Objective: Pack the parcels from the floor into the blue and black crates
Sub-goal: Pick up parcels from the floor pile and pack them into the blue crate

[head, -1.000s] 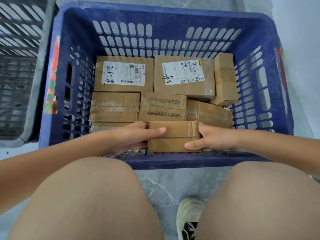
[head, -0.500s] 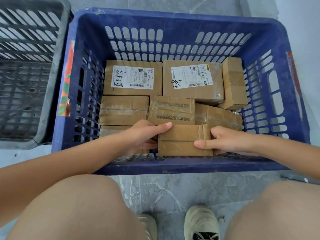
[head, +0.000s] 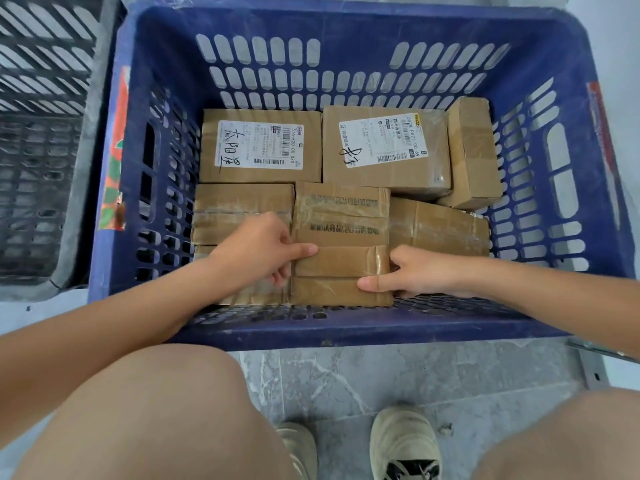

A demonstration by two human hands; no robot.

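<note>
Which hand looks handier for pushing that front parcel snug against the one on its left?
The right hand, probably. It grips the front parcel at its right end, so it can push leftward. The left hand sits in the way, by the neighbouring parcel.

Far-left parcel (head: 259,147) label: a white shipping slip with barcodes, the code "516-K20-00 030" printed along its right edge, and black handwritten characters at its left.
Far-middle parcel (head: 386,148) label: a white slip reading "6028 P02" and "00 69", a barcode, a yellow tab at its corner, and a black handwritten mark.
Middle-row parcel (head: 341,214): 2 lines of printed characters, upside down, too blurred to read.
Blue crate (head: 346,22) left rim: an orange and green sticker, its text illegible.
</note>
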